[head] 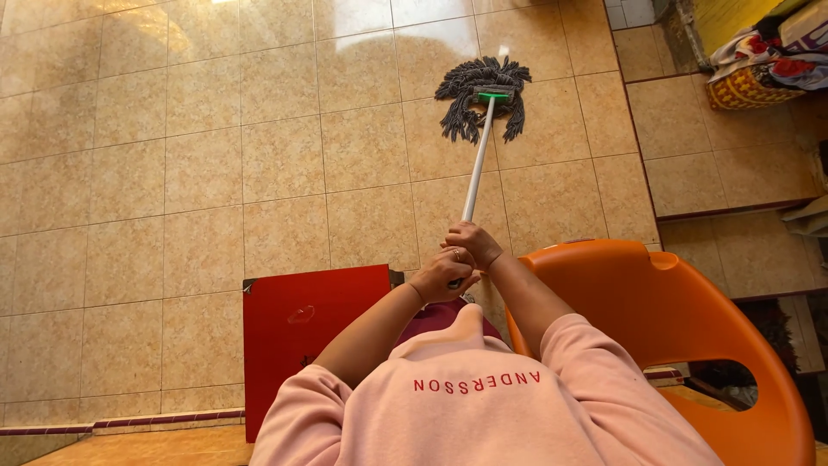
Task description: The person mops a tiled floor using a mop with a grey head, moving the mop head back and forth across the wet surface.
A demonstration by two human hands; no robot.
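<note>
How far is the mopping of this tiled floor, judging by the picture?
Done: cannot tell; the tiled floor shows glare but no clear wet patches. In hand: left hand and right hand both grip the white handle, with the grey mop head on the tiles. Left: cannot be judged.

Both hands are gripping a white mop handle (476, 168); the left hand (442, 276) is closing around its near end, a ring showing on one finger; the right hand (473, 242) is wrapping the pole just above it, touching the left; the grey string mop head (479, 97), with a green clamp, is lying on the beige tiled floor (172, 173); an orange plastic chair (664, 328) is standing at the right; a red panel (302, 336) is sitting at the left.
</note>
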